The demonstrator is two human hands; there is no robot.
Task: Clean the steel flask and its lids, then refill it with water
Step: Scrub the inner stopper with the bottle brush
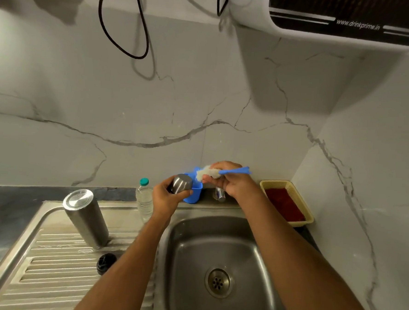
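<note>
While steel cup lid (182, 182) is gripped in left hand (166, 198) over sink (189, 228) back edge, blue brush (221, 172) is gripped in right hand (230, 180), just right of lid. Flask (86, 217) stood on drainboard, nearer left hand.

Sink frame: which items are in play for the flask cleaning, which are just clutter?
In play: steel flask upside down on drainboard; steel cap in left hand; blue brush in right hand; black lid.
Clutter: plastic water bottle, blue cup, yellow basket.

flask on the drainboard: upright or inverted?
Inverted, it seems: the steel flask stands on the drainboard, flat closed base up, mouth end down.
</note>
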